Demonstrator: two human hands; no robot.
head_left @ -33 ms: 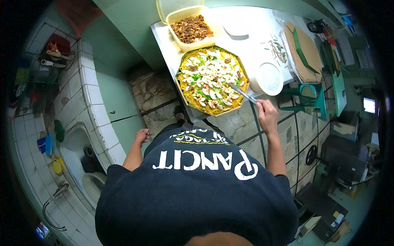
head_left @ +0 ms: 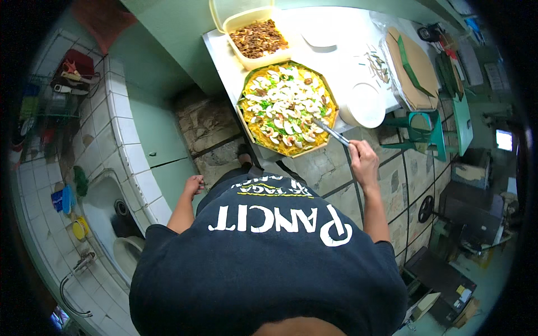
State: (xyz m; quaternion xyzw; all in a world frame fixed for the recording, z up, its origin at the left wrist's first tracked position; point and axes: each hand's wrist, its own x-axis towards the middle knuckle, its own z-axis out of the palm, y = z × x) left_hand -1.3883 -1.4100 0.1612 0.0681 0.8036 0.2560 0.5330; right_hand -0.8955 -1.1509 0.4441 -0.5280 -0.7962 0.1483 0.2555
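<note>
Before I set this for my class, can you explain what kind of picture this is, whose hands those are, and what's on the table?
The picture comes from a wide-angle camera worn on a person's head, looking straight down, so edges bend and the dark shirt fills the bottom. No machine here: both arms are the person's own. The right hand holds metal tongs over a large tray of yellow noodles topped with white slices and greens. The left hand hangs free, holding nothing, near a tiled counter with a sink. On the white table there is also a tub of brown pieces and a white lid.
</note>
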